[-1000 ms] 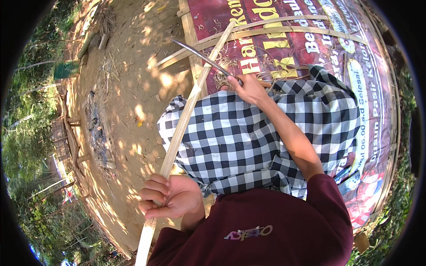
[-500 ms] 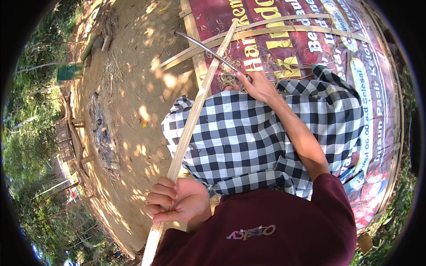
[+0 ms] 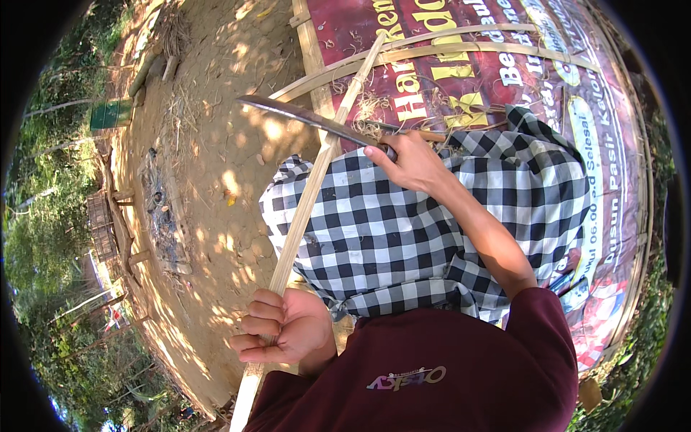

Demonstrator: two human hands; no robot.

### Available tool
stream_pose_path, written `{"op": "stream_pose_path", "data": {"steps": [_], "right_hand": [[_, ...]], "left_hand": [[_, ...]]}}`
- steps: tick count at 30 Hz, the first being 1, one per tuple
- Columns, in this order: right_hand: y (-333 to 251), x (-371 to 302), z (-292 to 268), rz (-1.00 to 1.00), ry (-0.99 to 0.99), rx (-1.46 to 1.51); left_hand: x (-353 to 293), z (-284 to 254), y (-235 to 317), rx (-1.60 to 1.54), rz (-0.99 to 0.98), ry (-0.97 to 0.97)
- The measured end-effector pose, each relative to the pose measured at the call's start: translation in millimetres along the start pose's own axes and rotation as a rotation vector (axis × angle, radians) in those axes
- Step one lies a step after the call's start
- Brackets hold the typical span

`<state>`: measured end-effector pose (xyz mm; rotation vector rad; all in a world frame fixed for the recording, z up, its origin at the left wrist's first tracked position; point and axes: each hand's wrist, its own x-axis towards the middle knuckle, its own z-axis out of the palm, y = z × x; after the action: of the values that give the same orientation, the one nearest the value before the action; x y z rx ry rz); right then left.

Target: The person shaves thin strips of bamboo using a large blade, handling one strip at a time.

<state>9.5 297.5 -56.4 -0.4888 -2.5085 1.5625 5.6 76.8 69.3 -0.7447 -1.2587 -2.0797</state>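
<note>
A long pale bamboo strip [image 3: 308, 201] slants from the lower left up past my knees. My left hand [image 3: 291, 327] has its fingers curled round the strip near its lower end. My right hand [image 3: 416, 162] grips a long, slightly curved knife [image 3: 295, 113], its blade pointing left and lying across the upper part of the strip. Most of the knife's handle is hidden in the fist. Beneath both lies a black-and-white checked cloth [image 3: 381, 209] over my lap. Thin curled shavings [image 3: 371, 111] are scattered just beyond the blade.
A dark red printed banner [image 3: 345, 29] covers the seat surface, edged by a wooden rail [image 3: 309, 50]. Two more bamboo strips [image 3: 489, 47] lie across it. To the left is bare earth [image 3: 223, 65] with a dark ash patch [image 3: 160, 209], a log bench [image 3: 122, 216] and greenery.
My right hand has drawn the knife down the strip toward me, and the blade now lies flatter and farther left. My left hand and the bamboo strip have barely moved.
</note>
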Motion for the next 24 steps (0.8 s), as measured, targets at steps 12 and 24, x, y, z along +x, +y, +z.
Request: {"op": "stream_pose_path", "data": {"steps": [12, 24], "right_hand": [[14, 3, -6, 0.125, 0.115, 0.026], [-11, -19, -11, -0.264, 0.017, -0.081]], "left_hand": [[3, -1, 4, -0.152, -0.092, -0.123], [24, -7, -3, -0.291, -0.053, -0.495]]}}
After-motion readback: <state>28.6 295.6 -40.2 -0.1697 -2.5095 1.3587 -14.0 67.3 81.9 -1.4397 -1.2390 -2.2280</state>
